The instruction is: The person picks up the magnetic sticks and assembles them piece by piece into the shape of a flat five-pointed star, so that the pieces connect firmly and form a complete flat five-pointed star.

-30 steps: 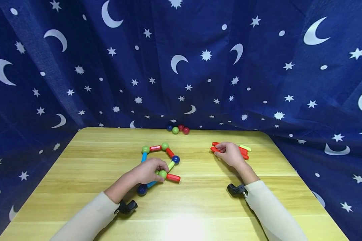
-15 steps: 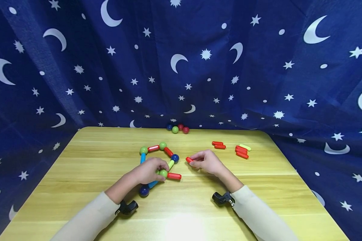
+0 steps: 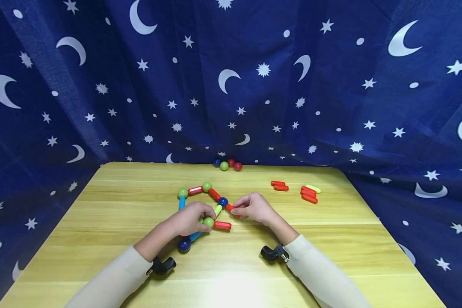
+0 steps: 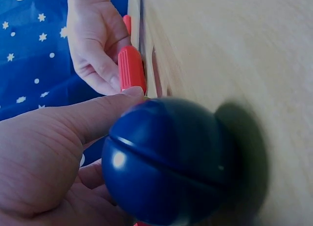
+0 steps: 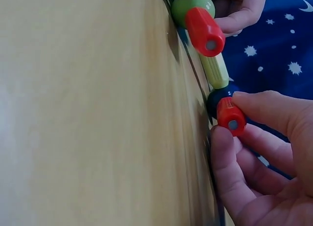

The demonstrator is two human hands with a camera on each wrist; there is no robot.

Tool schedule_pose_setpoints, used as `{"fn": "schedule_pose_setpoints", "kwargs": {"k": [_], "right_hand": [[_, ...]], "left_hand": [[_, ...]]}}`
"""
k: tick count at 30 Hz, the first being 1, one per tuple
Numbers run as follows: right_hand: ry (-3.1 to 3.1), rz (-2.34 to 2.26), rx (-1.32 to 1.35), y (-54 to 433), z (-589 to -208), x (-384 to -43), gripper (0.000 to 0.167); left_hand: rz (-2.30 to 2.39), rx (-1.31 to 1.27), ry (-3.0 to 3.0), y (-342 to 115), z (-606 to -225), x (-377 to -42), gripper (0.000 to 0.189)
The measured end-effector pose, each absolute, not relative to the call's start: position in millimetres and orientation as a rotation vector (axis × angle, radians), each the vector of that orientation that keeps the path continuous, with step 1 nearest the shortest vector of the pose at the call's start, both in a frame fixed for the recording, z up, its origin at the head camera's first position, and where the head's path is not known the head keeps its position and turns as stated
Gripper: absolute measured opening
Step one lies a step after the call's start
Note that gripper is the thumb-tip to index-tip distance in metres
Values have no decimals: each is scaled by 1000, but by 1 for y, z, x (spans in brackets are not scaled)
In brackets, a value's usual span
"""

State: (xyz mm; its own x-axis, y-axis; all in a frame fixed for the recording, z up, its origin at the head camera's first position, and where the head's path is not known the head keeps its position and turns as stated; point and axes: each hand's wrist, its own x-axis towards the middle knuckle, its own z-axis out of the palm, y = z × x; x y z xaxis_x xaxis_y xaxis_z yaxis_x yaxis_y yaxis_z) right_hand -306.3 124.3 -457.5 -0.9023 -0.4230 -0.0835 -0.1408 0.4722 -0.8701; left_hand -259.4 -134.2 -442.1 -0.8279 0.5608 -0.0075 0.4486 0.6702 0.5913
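Magnetic rods and balls form a ring on the table. My left hand (image 3: 190, 217) grips the ring's near side, its thumb and fingers about a green ball (image 3: 208, 221). From that ball a red rod (image 3: 222, 225) sticks out to the right. My right hand (image 3: 256, 208) pinches another red magnetic rod (image 5: 231, 117) between thumb and fingers, one end against the ring's right blue ball (image 3: 223, 202). A yellow-green rod (image 5: 215, 72) joins the blue and green balls. Close before the left wrist camera is a dark blue ball (image 4: 166, 162). My left hand covers part of the ring.
Several loose balls (image 3: 224, 166) lie at the table's back edge. Two red rods (image 3: 280, 188) lie at the back right, with more red rods (image 3: 309, 196) and a yellow-green rod (image 3: 313, 188) further right. A star-patterned curtain (image 3: 231, 85) hangs behind the table.
My right hand has taken a red rod from the right-hand pile and carried it left to the blue ball. The left hand stays on the ring, which has shifted slightly.
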Motion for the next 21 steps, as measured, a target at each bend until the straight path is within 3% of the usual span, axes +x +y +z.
{"fn": "schedule_pose_setpoints", "kwargs": {"k": [10, 21], "right_hand": [[2425, -1428, -460, 121, -456, -313, 24], [2587, -1644, -354, 124, -464, -374, 22]], "left_hand": [[865, 795, 2715, -134, -443, -260, 21], [891, 714, 2780, -137, -444, -260, 21]]}}
